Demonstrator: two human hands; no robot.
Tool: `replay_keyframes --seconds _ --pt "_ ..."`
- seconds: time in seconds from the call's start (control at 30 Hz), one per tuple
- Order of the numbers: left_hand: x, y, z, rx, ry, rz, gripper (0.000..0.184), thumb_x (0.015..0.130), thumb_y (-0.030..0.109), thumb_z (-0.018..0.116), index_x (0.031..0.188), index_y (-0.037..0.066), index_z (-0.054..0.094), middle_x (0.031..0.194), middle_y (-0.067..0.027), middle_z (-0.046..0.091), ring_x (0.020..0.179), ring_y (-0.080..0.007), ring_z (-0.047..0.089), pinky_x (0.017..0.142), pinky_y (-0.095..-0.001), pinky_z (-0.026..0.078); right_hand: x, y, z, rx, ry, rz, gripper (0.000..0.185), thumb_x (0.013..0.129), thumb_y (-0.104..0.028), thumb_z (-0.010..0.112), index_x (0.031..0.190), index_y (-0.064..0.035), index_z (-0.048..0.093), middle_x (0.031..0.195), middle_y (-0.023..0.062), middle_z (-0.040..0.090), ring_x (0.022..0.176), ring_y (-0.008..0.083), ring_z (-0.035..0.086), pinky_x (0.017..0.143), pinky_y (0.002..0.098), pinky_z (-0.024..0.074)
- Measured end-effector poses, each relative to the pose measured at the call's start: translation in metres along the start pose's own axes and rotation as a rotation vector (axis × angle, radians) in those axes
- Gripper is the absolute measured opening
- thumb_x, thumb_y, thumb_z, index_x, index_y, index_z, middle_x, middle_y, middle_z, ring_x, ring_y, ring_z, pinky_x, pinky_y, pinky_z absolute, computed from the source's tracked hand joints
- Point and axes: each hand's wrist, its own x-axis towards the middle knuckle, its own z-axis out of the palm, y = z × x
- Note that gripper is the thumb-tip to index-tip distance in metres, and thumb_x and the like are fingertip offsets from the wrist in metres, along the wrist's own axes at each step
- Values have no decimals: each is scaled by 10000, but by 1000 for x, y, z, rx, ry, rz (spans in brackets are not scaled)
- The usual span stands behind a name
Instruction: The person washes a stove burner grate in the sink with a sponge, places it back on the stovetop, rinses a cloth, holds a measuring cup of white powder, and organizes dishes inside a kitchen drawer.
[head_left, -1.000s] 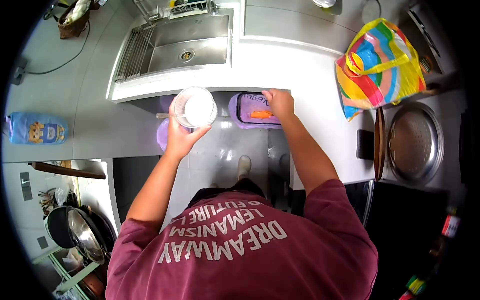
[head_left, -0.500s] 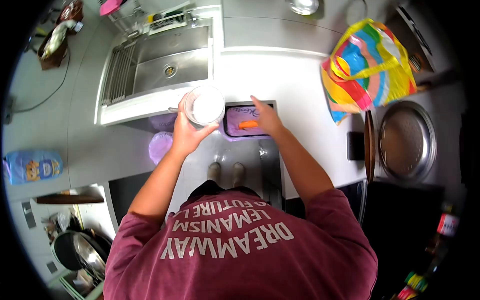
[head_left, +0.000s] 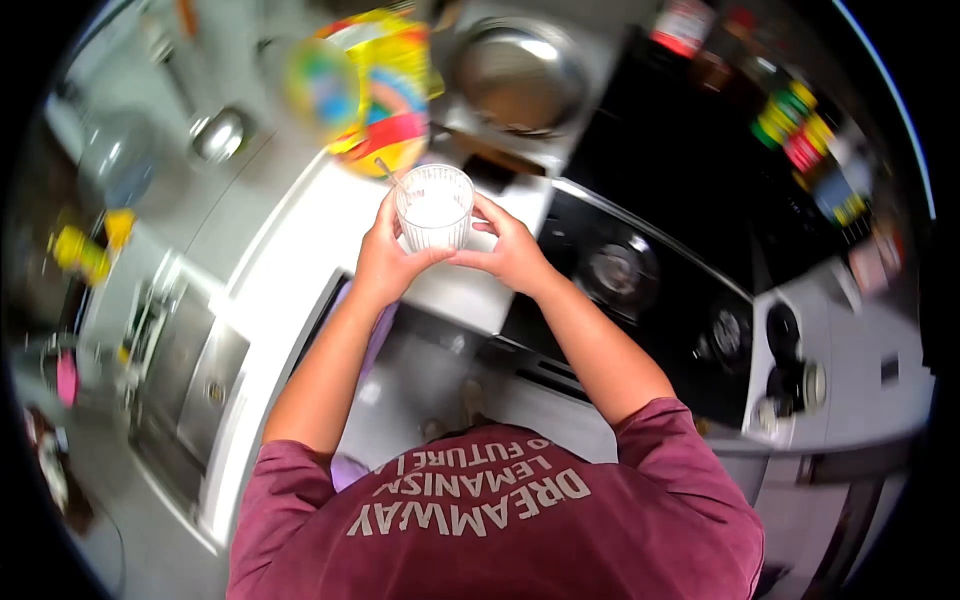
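A clear ribbed glass (head_left: 436, 236) with something white inside is held up over the white counter. A metal spoon (head_left: 385, 172) leans out of it at the upper left. My left hand (head_left: 385, 260) wraps the glass's left side, its thumb along the near side. On the right side, my right hand (head_left: 512, 252) also grips the glass, and its thumb nearly meets the left one at the front. The fingers behind the glass are partly hidden.
A black gas stove (head_left: 660, 310) lies to the right of the white counter (head_left: 285, 250). Behind the glass are a colourful bag (head_left: 400, 130) and a round metal pan (head_left: 520, 80). Several bottles (head_left: 790, 120) stand at the far right; the sink (head_left: 190, 390) is at left.
The view has turned right, from the sink toward the stove, carrying the glass along. My right hand, earlier over the purple-lined bin, has come onto the glass beside my left hand.
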Motion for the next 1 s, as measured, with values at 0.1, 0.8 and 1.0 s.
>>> replay_keyframes --seconds 0.1,0.8,1.0 --pt "34 28 80 -141 -254 64 875 691 82 813 1403 -3 313 1290 -141 519 1201 -217 515 1021 -338 410 -44 -11 -80 -32 231 -10 860 676 -220 836 1390 -38 394 1273 134 566 1191 226 531 970 364 429" --pt "130 138 438 62 -276 452 800 657 294 850 1323 30 494 1132 -124 563 994 -228 595 842 -343 509 -172 -45 -410 -280 688 -72 790 573 -201 867 1238 -7 487 1148 146 624 1053 239 615 911 346 477" --pt "160 144 384 154 -141 371 777 738 235 809 1368 12 411 1253 -151 516 1095 -212 576 900 -343 488 -91 -50 -388 -248 631 -128 719 578 -197 847 1194 -14 524 1073 149 657 994 268 645 873 352 495"
